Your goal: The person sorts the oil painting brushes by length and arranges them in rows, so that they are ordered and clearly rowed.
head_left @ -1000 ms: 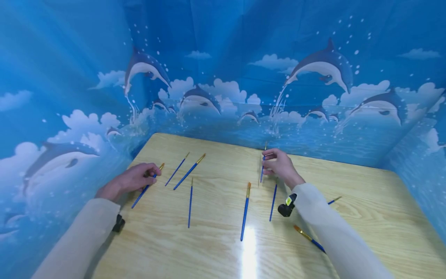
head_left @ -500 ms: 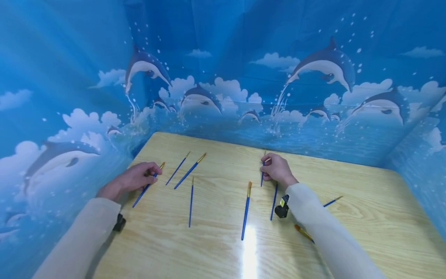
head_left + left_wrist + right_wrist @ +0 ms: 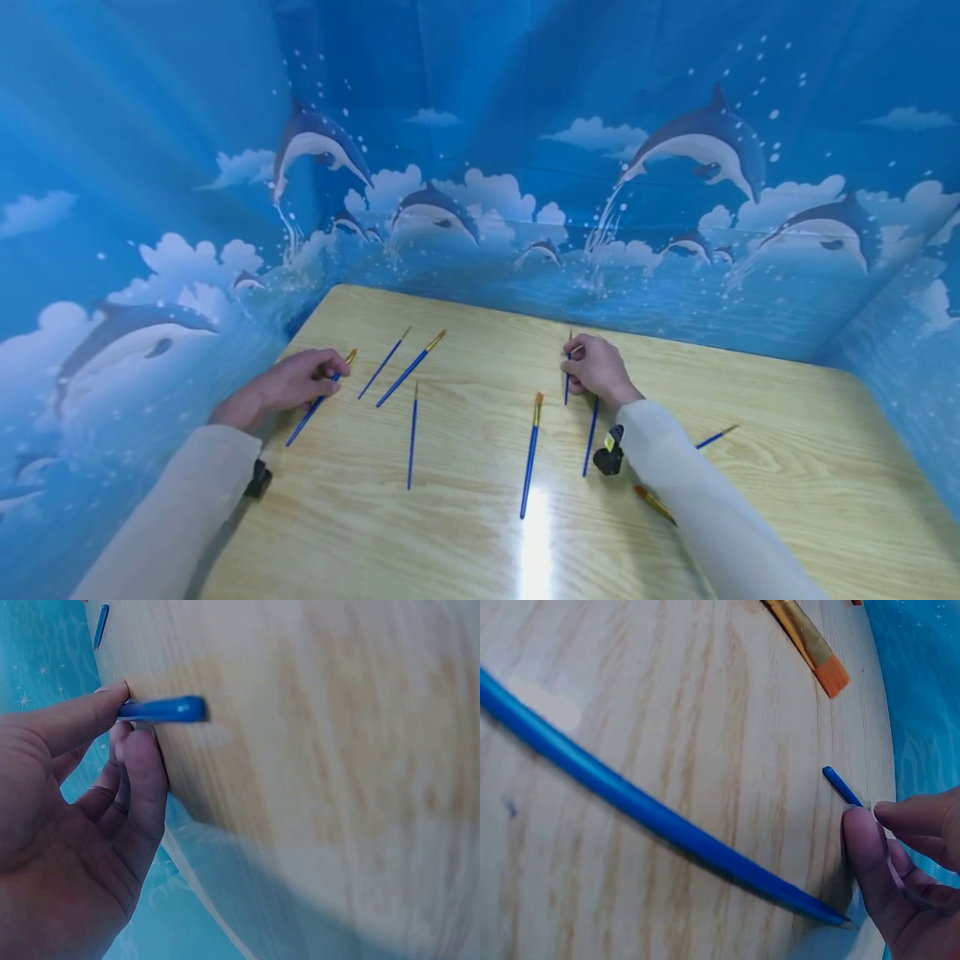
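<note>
At the left of the table, my left hand (image 3: 285, 390) pinches a blue-handled paintbrush (image 3: 303, 423) between thumb and fingers. Its gold ferrule pokes out past the fingertips, and the handle's rounded end points toward the camera in the left wrist view. By the back edge, my right hand (image 3: 598, 367) holds a thin blue paintbrush (image 3: 567, 393) in its fingertips, low over the wood, bristle end pointing to the backdrop. The right wrist view shows only the handle end of that brush beyond the thumb. Another thin paintbrush (image 3: 591, 442) lies just below the right hand, its tip hidden.
Between the hands lie a slim brush (image 3: 384, 363), a thicker brush (image 3: 411, 368), an upright-pointing thin brush (image 3: 412, 442) and a flat brush (image 3: 530, 458). The right sleeve partly covers two more, a flat brush (image 3: 655, 503) and a thin brush (image 3: 717, 436). A dolphin-print backdrop (image 3: 480, 242) borders the table.
My right hand has lowered slightly toward me with the thin paintbrush, bringing it down close to the tabletop, then nearly stopped. The left hand stays in place on its paintbrush.
</note>
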A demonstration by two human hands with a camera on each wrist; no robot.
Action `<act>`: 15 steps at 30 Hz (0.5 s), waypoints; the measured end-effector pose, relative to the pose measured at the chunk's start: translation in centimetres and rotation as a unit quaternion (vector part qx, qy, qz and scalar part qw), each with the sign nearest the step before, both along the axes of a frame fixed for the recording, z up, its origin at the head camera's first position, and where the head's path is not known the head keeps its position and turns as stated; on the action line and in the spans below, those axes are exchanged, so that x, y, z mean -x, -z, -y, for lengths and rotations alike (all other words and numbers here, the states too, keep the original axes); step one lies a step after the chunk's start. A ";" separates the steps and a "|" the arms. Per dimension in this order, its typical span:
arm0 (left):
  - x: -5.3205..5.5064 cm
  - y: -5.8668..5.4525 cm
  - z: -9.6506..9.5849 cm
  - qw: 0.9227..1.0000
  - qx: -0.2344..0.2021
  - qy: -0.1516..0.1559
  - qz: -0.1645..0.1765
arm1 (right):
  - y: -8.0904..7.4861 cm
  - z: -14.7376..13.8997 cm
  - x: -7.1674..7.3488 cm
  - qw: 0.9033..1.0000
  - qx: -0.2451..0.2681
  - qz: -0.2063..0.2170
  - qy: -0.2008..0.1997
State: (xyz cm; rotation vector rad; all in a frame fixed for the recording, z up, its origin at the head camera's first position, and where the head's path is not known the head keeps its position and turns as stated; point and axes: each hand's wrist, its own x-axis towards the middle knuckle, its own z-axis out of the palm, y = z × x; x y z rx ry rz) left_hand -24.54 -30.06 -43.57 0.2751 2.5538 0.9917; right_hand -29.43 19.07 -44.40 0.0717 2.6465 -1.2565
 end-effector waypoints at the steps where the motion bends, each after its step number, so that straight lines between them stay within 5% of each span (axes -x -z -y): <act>1: 0.0 0.0 0.0 1.000 0.000 0.000 0.000 | 0.0 -0.1 -0.1 1.000 0.001 -0.001 0.002; 15: 0.2 0.1 0.1 1.000 -0.002 0.010 -0.003 | -1.1 -1.0 -1.5 0.999 -0.005 -0.034 -0.008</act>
